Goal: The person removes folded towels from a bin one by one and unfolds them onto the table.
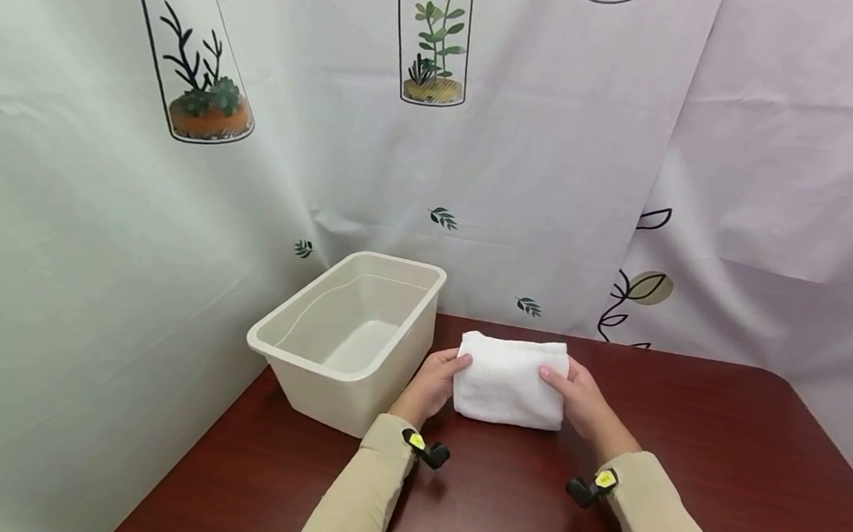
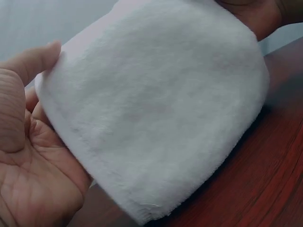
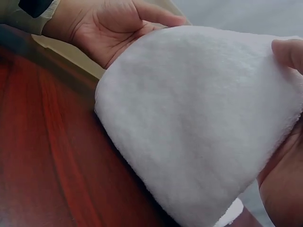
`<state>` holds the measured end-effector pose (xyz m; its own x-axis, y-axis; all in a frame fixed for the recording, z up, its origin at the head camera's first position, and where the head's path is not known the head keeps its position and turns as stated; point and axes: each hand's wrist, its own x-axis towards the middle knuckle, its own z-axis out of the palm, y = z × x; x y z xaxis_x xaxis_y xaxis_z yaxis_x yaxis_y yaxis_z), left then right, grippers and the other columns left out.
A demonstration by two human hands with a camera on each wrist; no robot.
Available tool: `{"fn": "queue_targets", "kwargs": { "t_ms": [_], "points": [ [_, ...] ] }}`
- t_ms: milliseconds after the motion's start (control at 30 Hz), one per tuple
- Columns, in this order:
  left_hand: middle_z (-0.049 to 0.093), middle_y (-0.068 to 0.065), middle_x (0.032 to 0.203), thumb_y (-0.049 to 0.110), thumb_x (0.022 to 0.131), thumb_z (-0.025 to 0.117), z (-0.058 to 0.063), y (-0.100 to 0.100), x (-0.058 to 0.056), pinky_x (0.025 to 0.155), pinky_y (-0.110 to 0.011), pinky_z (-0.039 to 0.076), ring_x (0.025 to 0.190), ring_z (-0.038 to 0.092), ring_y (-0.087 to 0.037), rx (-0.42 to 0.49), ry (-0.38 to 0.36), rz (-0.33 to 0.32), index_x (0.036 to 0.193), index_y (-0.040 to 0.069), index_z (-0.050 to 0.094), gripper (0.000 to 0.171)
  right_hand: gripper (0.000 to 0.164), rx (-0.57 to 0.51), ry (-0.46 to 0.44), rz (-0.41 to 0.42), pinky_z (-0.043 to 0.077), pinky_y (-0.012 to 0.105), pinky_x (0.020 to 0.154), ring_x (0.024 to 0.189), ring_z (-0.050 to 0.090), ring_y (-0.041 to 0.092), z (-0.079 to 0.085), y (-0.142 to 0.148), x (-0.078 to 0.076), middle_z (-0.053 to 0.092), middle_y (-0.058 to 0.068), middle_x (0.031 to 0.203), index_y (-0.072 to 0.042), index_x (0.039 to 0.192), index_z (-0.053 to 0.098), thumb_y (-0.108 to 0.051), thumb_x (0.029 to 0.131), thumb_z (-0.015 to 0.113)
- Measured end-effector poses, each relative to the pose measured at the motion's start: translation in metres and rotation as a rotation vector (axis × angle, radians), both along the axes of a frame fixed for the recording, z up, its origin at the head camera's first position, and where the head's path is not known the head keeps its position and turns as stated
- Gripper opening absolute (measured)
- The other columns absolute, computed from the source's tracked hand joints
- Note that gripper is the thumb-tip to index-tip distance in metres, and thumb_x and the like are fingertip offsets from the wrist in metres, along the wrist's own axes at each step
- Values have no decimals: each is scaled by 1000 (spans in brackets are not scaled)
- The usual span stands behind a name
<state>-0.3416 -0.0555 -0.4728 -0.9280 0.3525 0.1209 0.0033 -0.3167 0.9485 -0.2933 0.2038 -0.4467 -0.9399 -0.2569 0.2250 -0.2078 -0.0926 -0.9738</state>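
Observation:
A folded white towel point(image 1: 511, 383) with a fluffy surface is held up between both hands, tilted toward the head camera over the table. My left hand point(image 1: 434, 383) grips its left edge, thumb on the front face and the other fingers behind. On the opposite edge my right hand point(image 1: 587, 402) pinches it the same way, its thumb lying flat on the cloth. In the left wrist view the towel point(image 2: 156, 104) fills the middle, with the left palm point(image 2: 38, 175) beside it. The right wrist view shows the right thumb point(image 3: 289, 54) pressing the towel's face.
A cream plastic tub point(image 1: 321, 366) stands on the dark red wooden table point(image 1: 682, 453), just left of the left hand. White fabric printed with plants point(image 1: 538, 183) hangs behind and along the left side. Each sleeve cuff carries a small black wrist camera point(image 1: 589, 489).

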Motion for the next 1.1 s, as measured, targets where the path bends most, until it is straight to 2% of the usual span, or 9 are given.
{"fn": "queue_targets", "kwargs": {
  "t_ms": [100,233,467,600,733,833,933,1033,1100],
  "points": [
    [71,2,96,9,101,56,-1,-3,3,76,-30,55,86,67,-12,-6,-13,-56,129,-10,60,35,18,0,20,58,59,31,78,92,70,10,-3,3,5,72,-9,104,-16,119,60,-10,105,52],
    [71,1,98,3,98,56,-6,-7,8,75,-31,57,88,67,-13,-11,-43,-121,122,-3,65,26,23,-7,28,133,59,32,79,93,71,11,-12,7,10,74,-8,104,-20,114,66,-7,104,50],
    [72,3,99,3,92,58,-13,-11,19,78,-30,57,90,68,-11,-65,-43,-291,112,9,66,22,37,-23,14,279,58,32,84,100,70,11,-29,14,22,74,-8,110,-27,115,70,-3,105,45],
    [72,5,97,3,91,60,-15,-16,24,78,-28,56,89,67,-9,-135,-20,-364,106,11,68,18,41,-29,29,403,57,32,87,103,70,11,-35,15,26,74,-5,115,-25,119,72,-1,103,43],
    [72,7,94,6,92,61,-16,-24,28,79,-26,55,89,66,-7,-190,2,-435,100,14,71,15,38,-13,-15,525,55,31,90,104,68,10,-36,15,30,73,-4,116,-21,121,73,-3,102,46],
    [74,5,96,8,94,58,-15,-29,31,83,-25,54,92,67,-7,-236,55,-527,106,-3,73,22,36,-7,-68,644,54,29,92,106,67,9,-35,15,31,73,-2,119,-18,125,72,-8,103,46],
    [76,-7,105,9,99,49,-14,-32,33,94,-31,53,104,70,-15,-258,114,-636,120,-22,59,38,37,-33,-80,809,51,33,100,117,66,17,-35,16,31,69,8,128,-5,132,66,-9,105,42],
    [72,-21,115,9,103,41,-14,-32,34,104,-39,49,116,67,-24,-270,133,-690,127,-26,48,44,39,-53,-70,921,48,41,105,125,62,26,-35,15,31,65,16,133,6,134,60,-9,107,37],
    [68,-27,120,11,104,40,-14,-32,34,104,-41,49,117,67,-25,-278,126,-677,129,-25,48,45,40,-50,-65,934,47,45,106,126,60,30,-35,14,30,64,19,133,8,133,59,-10,107,35]
  ]
}}
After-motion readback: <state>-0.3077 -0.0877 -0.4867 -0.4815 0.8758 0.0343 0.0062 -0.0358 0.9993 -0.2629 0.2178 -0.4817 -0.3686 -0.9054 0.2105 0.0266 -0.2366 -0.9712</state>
